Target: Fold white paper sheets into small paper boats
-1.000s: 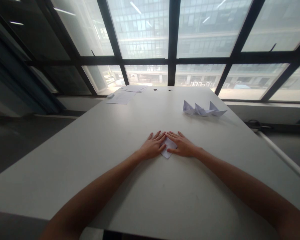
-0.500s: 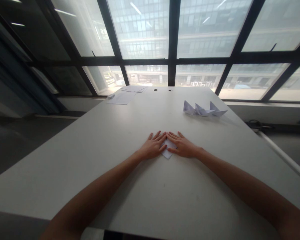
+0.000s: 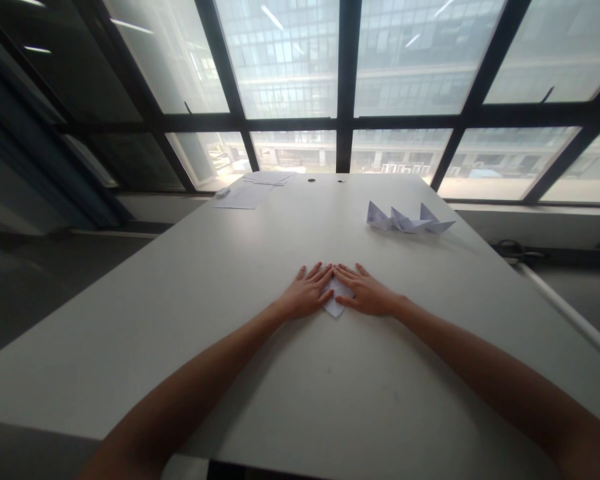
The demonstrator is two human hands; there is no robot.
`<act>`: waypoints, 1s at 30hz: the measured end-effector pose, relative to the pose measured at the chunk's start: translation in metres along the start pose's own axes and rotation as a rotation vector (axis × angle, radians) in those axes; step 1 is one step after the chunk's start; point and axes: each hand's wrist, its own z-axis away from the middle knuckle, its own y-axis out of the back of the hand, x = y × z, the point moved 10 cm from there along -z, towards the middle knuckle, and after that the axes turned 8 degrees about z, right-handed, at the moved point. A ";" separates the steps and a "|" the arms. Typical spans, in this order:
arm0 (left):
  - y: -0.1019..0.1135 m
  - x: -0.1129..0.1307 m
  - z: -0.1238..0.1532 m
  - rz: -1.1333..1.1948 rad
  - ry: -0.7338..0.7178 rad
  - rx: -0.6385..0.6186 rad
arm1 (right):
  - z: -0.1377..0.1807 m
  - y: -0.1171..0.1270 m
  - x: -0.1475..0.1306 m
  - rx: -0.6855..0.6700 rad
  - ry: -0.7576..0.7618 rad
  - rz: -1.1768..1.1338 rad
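Note:
A small folded piece of white paper (image 3: 335, 306) lies flat on the white table (image 3: 300, 400), one corner pointing toward me. My left hand (image 3: 307, 292) rests flat over its left side with the fingers spread. On its right side lies my right hand (image 3: 364, 291), palm down and fingers stretched out. The two sets of fingertips meet near the paper's far corner. Both thumbs press on its middle, and the palms and fingers hide its left and right edges.
Several folded paper boats (image 3: 407, 221) stand in a row at the far right of the table. Loose white sheets (image 3: 245, 196) lie at the far left, with a small pale object (image 3: 223, 193) beside them. Large windows (image 3: 285, 60) rise behind the table's far edge.

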 end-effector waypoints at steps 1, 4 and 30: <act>0.000 0.000 0.000 0.001 -0.001 0.000 | 0.000 0.000 0.000 0.000 0.000 0.001; 0.001 0.001 0.000 0.003 0.001 0.000 | 0.000 -0.001 0.000 -0.007 -0.006 0.007; 0.001 -0.001 0.000 -0.004 0.017 0.019 | -0.001 0.000 0.005 -0.001 -0.041 0.001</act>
